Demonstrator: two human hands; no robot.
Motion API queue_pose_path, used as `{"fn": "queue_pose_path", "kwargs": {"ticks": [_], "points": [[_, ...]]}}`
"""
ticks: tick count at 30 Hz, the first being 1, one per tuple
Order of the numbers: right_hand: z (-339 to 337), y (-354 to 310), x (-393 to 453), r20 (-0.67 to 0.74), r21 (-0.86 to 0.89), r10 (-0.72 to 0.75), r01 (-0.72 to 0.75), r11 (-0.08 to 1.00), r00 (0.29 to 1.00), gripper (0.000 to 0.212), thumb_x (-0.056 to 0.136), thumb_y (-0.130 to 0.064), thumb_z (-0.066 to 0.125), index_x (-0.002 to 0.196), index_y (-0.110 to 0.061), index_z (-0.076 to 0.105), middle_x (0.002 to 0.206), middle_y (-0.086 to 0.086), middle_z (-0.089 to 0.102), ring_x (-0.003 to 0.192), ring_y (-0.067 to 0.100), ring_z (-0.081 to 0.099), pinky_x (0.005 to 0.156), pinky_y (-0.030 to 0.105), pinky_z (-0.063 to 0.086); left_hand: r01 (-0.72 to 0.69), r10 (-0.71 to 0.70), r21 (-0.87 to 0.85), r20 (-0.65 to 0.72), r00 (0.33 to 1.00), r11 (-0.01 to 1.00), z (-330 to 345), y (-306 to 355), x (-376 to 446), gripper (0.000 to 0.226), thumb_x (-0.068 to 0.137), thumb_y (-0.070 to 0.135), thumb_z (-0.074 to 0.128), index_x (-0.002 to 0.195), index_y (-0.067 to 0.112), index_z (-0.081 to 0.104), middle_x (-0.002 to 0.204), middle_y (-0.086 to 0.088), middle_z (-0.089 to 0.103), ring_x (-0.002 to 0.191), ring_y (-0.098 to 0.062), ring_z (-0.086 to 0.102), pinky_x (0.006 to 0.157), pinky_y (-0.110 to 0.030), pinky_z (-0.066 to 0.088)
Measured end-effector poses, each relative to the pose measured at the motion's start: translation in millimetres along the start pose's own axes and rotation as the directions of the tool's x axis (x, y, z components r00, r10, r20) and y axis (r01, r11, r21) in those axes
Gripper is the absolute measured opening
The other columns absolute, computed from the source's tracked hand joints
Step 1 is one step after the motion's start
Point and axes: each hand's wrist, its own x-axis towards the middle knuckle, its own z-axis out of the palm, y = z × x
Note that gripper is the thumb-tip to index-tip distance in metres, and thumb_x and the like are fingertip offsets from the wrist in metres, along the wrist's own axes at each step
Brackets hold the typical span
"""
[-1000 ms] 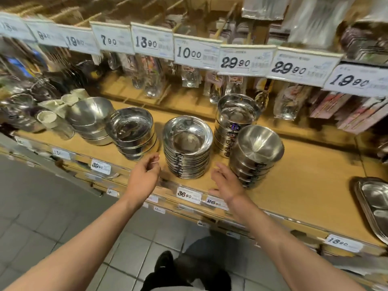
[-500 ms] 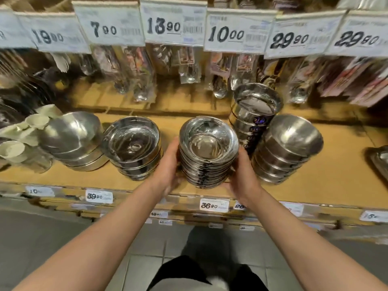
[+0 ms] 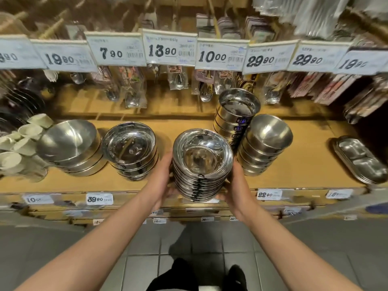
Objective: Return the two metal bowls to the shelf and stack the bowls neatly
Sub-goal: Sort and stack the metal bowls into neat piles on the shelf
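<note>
Left hand (image 3: 161,181): pressed against the left side of the stack of metal bowls (image 3: 201,164), fingers wrapped round it and mostly hidden behind.
Right hand (image 3: 236,185): cupped on the stack's right side, fingers gripping its lower bowls.
Stack of metal bowls: clasped between both sets of fingers at the front edge of the wooden shelf (image 3: 294,175) — top bowl sits slightly off-centre.
Left of the fingers: a shorter shiny bowl stack (image 3: 131,150), then larger matte bowls (image 3: 69,145).
Right of the fingers: a leaning bowl stack (image 3: 265,143); behind it, a tall stack of straight-sided bowls (image 3: 236,114).
Above the fingers: hanging price tags (image 3: 170,48).
</note>
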Motion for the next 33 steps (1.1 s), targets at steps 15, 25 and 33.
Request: {"fn": "queue_pose_path", "kwargs": {"ticks": [15, 25, 33], "points": [[-127, -26, -153, -0.161, 0.013, -0.108, 0.111, 0.994, 0.981, 0.045, 0.081, -0.071, 0.046, 0.108, -0.043, 0.069, 0.127, -0.006, 0.067, 0.117, 0.018, 0.059, 0.060, 0.034, 0.057, -0.067, 0.054, 0.083, 0.150, 0.987, 0.994, 155, -32, -110, 0.066, 0.075, 0.087, 0.044, 0.117, 0.041, 0.065, 0.124, 0.004, 0.069, 0.115, -0.026, 0.062, 0.091, -0.051, 0.056], [-243, -58, -181, -0.270, 0.051, -0.087, 0.105, 0.993, 0.959, 0.053, 0.089, -0.070, 0.044, 0.124, -0.037, 0.066, 0.136, -0.004, 0.062, 0.125, 0.025, 0.056, 0.087, 0.059, 0.058, -0.062, 0.024, 0.132, 0.270, 0.962, 0.989, 283, -47, -102, 0.053, 0.086, 0.080, 0.032, 0.108, 0.050, 0.069, 0.089, 0.029, 0.074, 0.105, -0.010, 0.063, 0.080, -0.040, 0.056], [-290, -105, -89, -0.301, 0.003, -0.070, 0.074, 0.997, 0.951, 0.059, 0.083, -0.073, 0.046, 0.123, -0.036, 0.067, 0.134, -0.004, 0.062, 0.122, 0.025, 0.055, 0.066, 0.042, 0.058, -0.031, 0.019, 0.066, 0.176, 0.984, 0.997, 344, -22, -2, 0.040, 0.087, 0.070, 0.039, 0.085, 0.053, 0.075, 0.081, 0.023, 0.076, 0.097, -0.012, 0.063, 0.070, -0.033, 0.048]]}}
